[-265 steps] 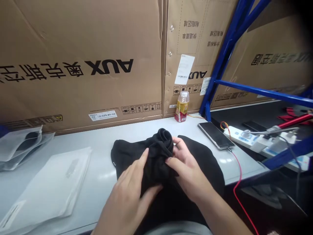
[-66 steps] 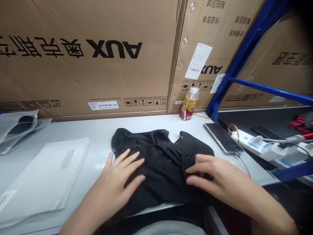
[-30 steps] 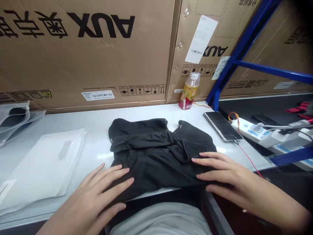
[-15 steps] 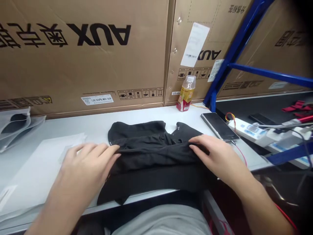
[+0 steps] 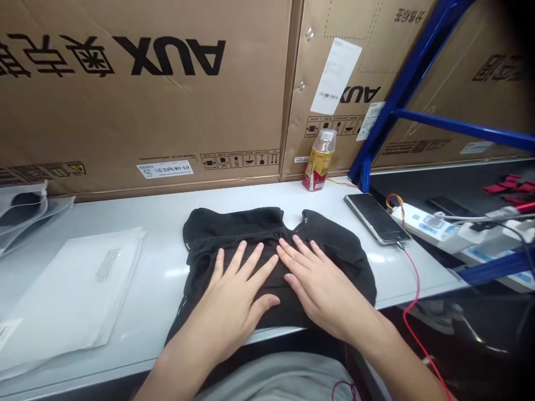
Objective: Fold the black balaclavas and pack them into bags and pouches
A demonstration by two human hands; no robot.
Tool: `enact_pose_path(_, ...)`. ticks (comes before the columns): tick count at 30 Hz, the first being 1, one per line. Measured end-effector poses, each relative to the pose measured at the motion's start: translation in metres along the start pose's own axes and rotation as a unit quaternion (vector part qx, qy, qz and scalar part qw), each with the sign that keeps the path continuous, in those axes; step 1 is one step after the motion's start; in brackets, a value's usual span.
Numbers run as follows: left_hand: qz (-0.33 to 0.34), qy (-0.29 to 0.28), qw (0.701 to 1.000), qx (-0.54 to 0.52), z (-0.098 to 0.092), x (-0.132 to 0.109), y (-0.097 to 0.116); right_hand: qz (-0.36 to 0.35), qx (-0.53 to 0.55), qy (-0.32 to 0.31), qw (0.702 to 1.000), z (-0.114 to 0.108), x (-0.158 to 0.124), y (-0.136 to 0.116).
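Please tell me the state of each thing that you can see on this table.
Black garment: spread flat, under both hands.
Left hand: flat on garment, fingers spread.
Right hand: flat on garment, fingers spread.
Plastic bottle: upright, capped.
Smartphone: lying flat, screen dark, cable attached.
White plastic bags: stacked flat.

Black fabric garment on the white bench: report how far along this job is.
Done: the black fabric garment lies spread flat. In hand: the left hand and right hand press it palm-down. Still left: the flat translucent plastic bags beside it lie untouched, the garment outside them.
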State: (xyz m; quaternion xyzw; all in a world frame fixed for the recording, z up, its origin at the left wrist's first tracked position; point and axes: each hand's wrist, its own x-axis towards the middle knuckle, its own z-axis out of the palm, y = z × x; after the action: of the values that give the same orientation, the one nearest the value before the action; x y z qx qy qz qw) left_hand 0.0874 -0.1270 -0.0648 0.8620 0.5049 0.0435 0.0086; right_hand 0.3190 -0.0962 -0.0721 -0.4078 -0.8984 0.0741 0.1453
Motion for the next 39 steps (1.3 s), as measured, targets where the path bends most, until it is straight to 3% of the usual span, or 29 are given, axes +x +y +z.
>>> enact_pose_path(6, -0.010, 0.036, 0.999, 0.010, 0.007, -0.031, -0.031, 0.021, -0.008, -0.015, 1.000, -0.005, -0.012, 0.020)
enact_pose_path(12, -0.002, 0.052, 0.998, 0.026, 0.001, -0.042, -0.036, 0.069, -0.041, 0.008, 0.997, -0.012, -0.028, 0.033)
enact_pose_path(16, 0.010, 0.058, 0.998, 0.031, -0.012, -0.031, -0.022, 0.141, -0.078, 0.072, 0.984, -0.019, -0.040, 0.054)
enact_pose_path(21, 0.052, 0.041, 0.998, -0.018, -0.025, 0.008, 0.019, 0.176, -0.108, 0.121, 0.971, -0.028, -0.043, 0.071)
enact_pose_path(24, 0.036, 0.018, 0.998, -0.051, -0.019, 0.031, 0.037, 0.194, -0.068, 0.128, 0.970, -0.037, -0.033, 0.059)
enact_pose_path(27, 0.015, -0.004, 0.997, -0.070, -0.008, 0.042, 0.043, 0.226, -0.007, 0.185, 0.956, -0.044, -0.014, 0.031)
enact_pose_path(31, 0.022, -0.002, 0.997, -0.072, -0.005, 0.030, 0.033, 0.155, 0.061, 0.249, 0.954, -0.036, 0.013, -0.012)
enact_pose_path(35, -0.003, 0.010, 0.999, -0.033, -0.011, 0.000, 0.000, 0.023, 0.089, 0.125, 0.988, -0.014, 0.020, -0.029)
enact_pose_path(39, -0.036, 0.087, 0.995, -0.019, -0.005, -0.021, -0.035, -0.065, 0.081, 0.044, 0.994, -0.005, 0.007, -0.021)
